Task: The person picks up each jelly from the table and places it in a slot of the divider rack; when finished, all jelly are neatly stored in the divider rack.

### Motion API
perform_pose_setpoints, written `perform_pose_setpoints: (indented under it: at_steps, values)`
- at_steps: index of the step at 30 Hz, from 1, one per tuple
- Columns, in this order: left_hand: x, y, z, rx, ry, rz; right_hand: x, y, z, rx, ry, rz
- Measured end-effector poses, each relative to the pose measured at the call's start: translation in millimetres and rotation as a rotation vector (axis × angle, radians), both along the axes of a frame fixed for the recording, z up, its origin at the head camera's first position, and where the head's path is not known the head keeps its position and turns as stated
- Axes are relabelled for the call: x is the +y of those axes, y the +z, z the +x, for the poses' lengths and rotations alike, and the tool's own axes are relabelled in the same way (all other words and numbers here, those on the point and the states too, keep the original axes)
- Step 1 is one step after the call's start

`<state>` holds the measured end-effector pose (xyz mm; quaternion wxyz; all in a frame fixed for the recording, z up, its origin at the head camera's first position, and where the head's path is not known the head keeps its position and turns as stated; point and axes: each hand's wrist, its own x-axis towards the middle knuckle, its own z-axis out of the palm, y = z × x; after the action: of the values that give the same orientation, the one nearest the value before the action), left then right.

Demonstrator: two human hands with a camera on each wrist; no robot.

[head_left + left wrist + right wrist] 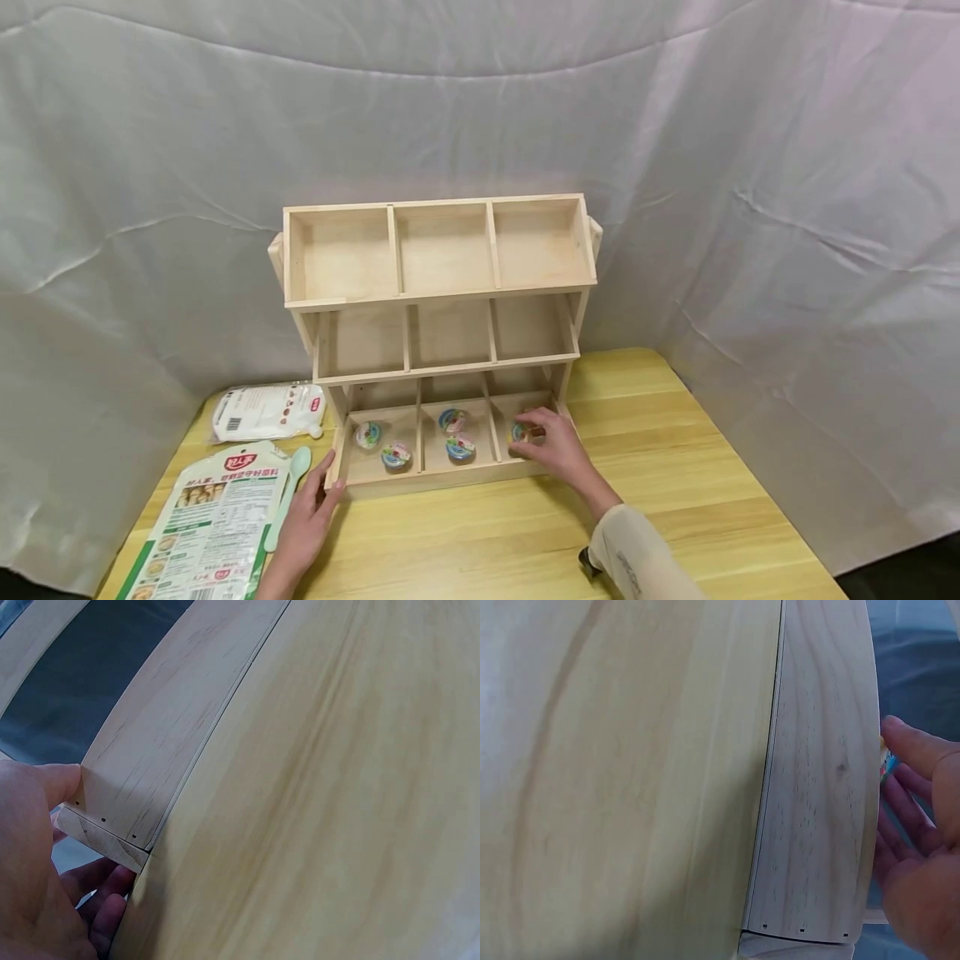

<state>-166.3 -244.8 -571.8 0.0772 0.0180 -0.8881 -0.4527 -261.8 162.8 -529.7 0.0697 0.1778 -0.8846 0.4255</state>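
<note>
A three-tier wooden storage rack [450, 482] stands on the table, each tier split into three compartments. My left hand [303, 517] holds the front left corner of its bottom tier; in the left wrist view the thumb lies against the front board [161, 735] and the fingers curl at the side. Over the bottom right compartment, my right hand [557, 446] pinches a small jelly cup [519, 432], partly hidden by the fingers. Two similar cups, one of them a jelly cup [395, 455], lie in the bottom left compartment. The bottom middle one holds two more, including a jelly cup [461, 448].
Left of the rack lie a large printed food pouch [217, 521], a pale green spoon [287, 500] and a white spouted bag [270, 412]. Grey curtain [450, 108] hangs behind and at both sides of the wooden table [675, 467].
</note>
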Motion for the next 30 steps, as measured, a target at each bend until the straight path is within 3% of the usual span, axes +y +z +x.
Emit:
perform_pose_setpoints:
  at_steps: [8, 30]
  values:
    - [-0.6, -0.9, -0.5, 0.007, -0.01, 0.03, -3.1, -0.8, -2.7, -0.057, -0.001, 0.048]
    - [-0.3, 0.2, -0.1, 0.009, -0.013, 0.025, -2.8, -1.4, -12.0, -0.046, 0.012, 0.134]
